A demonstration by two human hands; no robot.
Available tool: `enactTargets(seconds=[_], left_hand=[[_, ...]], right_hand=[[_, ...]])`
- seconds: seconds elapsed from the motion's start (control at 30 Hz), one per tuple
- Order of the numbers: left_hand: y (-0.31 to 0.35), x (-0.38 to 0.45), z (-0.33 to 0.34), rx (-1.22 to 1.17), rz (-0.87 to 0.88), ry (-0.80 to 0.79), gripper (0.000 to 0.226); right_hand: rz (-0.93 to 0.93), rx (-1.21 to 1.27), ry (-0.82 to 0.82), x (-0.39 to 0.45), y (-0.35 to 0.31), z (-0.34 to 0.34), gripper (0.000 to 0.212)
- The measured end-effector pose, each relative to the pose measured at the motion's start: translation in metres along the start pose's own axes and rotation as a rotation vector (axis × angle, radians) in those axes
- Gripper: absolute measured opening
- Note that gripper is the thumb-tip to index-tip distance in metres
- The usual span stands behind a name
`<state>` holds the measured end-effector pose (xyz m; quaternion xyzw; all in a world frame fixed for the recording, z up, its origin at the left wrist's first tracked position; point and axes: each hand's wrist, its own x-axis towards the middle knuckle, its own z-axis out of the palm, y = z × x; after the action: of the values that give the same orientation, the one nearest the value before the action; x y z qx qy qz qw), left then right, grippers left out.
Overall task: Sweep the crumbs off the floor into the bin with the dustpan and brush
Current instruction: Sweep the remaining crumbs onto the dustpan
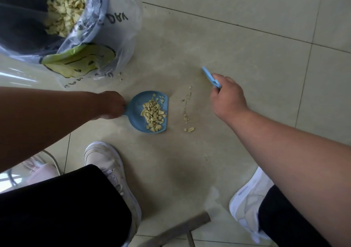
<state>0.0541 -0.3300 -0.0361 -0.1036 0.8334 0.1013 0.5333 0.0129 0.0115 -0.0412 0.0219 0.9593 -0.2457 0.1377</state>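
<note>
A small blue dustpan (136,113) lies on the tiled floor, loaded with a pile of pale yellow crumbs (153,114). My left hand (112,105) grips its handle. Just right of the pan's open edge a thin line of loose crumbs (187,111) stays on the floor. My right hand (227,96) holds the blue brush (209,76) further right, lifted away from the crumbs; its bristles are hidden. The bin (28,28), lined with a clear plastic bag, stands at the upper left and holds a heap of the same yellow crumbs.
A few stray crumbs (120,76) lie by the bag's edge. My two white shoes (106,163) (248,203) and black trouser legs fill the bottom of the view. A grey metal bar (182,227) lies at the bottom centre.
</note>
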Motion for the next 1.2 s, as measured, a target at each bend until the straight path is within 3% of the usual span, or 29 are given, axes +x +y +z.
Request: enactTargets(seconds=[0.13, 0.37, 0.53, 0.67, 0.87, 1.0, 1.2], left_hand=[[-0.002, -0.003, 0.005, -0.040, 0.124, 0.013, 0.031], [-0.001, -0.006, 0.004, -0.016, 0.160, 0.010, 0.032], [0.006, -0.008, 0.001, 0.022, 0.162, -0.019, 0.038], [0.014, -0.012, -0.003, 0.093, 0.179, 0.002, 0.038], [0.014, -0.010, 0.001, 0.098, 0.183, 0.013, 0.036], [0.007, -0.006, 0.005, 0.098, 0.183, -0.001, 0.036], [0.001, 0.003, 0.007, -0.001, 0.180, 0.007, 0.041]], right_hand=[[-0.162, -0.116, -0.136, -0.015, -0.008, 0.008, 0.056], [-0.428, -0.262, -0.364, -0.063, -0.001, 0.013, 0.059], [-0.542, -0.283, -0.405, -0.083, 0.021, 0.008, 0.058], [-0.409, -0.140, -0.272, -0.075, 0.024, 0.001, 0.063], [0.108, -0.071, 0.128, -0.023, 0.038, -0.018, 0.052], [0.398, -0.060, 0.113, 0.001, 0.047, -0.027, 0.048], [0.256, 0.003, 0.009, 0.002, 0.010, -0.009, 0.048]])
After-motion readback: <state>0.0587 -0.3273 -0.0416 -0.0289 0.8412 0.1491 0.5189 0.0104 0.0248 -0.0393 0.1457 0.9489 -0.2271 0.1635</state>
